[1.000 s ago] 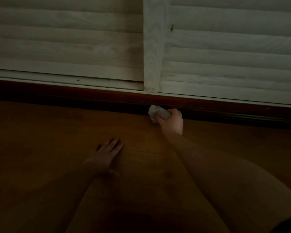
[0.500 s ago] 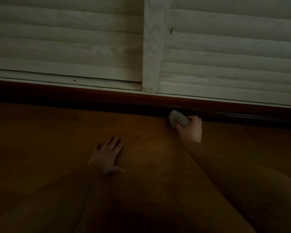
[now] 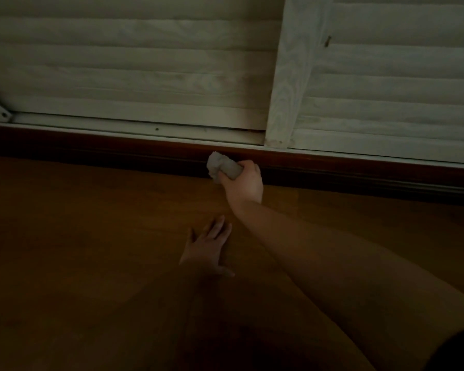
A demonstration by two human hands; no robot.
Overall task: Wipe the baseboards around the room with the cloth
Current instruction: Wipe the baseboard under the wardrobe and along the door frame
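White louvred shutters stood above a dark red baseboard and wooden floor. The left hand lay flat on the floor, fingers spread; the right hand's grip curled round a bunched cloth touching the baseboard.

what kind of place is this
Probably a dim room in a home: a wooden floor, a dark red-brown baseboard and white louvred shutter doors above it.
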